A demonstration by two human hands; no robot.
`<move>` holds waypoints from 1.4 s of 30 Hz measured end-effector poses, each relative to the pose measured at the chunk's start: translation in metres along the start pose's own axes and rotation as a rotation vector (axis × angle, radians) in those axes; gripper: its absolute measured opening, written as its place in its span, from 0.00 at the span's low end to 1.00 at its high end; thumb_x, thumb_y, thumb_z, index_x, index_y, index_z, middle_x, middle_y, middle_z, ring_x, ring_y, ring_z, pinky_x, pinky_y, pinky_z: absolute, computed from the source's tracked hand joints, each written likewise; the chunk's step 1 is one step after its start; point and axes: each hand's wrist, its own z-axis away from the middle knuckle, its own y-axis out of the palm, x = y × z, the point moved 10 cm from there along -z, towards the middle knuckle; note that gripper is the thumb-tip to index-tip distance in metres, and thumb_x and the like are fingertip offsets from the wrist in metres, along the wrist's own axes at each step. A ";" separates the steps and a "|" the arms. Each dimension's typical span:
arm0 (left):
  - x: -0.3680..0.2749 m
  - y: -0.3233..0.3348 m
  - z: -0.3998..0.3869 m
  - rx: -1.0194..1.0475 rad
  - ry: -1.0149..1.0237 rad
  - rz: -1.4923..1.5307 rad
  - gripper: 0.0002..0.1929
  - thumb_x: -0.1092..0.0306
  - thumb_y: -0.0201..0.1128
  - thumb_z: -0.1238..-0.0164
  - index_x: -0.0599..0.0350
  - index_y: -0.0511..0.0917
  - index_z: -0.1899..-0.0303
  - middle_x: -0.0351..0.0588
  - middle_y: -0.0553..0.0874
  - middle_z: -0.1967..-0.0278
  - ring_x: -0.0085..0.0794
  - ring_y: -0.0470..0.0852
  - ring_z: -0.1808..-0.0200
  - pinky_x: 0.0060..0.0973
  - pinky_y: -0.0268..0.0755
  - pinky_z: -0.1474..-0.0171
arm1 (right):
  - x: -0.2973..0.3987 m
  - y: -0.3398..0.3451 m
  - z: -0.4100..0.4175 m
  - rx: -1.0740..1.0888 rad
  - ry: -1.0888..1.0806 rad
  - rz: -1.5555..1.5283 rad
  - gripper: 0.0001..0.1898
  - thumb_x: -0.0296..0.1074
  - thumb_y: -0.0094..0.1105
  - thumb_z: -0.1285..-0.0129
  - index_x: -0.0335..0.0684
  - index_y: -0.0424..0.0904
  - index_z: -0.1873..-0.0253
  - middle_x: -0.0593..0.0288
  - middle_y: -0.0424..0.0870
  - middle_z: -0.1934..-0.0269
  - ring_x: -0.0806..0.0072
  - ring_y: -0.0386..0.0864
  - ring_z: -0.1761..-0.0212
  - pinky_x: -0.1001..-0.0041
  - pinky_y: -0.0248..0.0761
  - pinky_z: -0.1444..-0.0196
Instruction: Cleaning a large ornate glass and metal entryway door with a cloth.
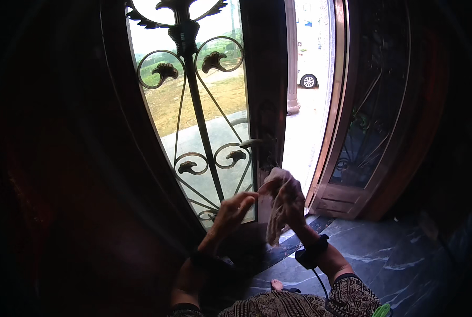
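My right hand (295, 202) is wrapped in a crumpled pale cloth (274, 228) and grips it, with one end hanging down. Just left of it, my left hand (234, 208) is raised, index finger stretched toward the cloth and thumb apart. Whether that fingertip touches the cloth is unclear. Both hands are in front of a dark door leaf (265, 51) with a glass pane. Its lever handle (251, 143) juts out above the hands. Below the handle, the lock area (268, 161) is dark and partly covered by the cloth.
Black metal scrollwork (198, 101) fronts the glass. A second door leaf (349, 194) stands at the right, with a bright gap between the leaves. Outside are a column (291, 59) and a car wheel (308, 81). Dark veined tiles (372, 249) cover the floor.
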 end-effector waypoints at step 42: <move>0.008 -0.124 -0.161 -0.585 -0.030 -1.450 0.65 0.56 0.80 0.62 0.68 0.38 0.29 0.67 0.39 0.27 0.55 0.38 0.25 0.51 0.33 0.26 | 0.136 0.066 -0.368 0.341 -0.458 0.084 0.18 0.27 0.55 0.35 0.33 0.72 0.41 0.53 0.76 0.49 0.70 0.77 0.50 0.76 0.72 0.48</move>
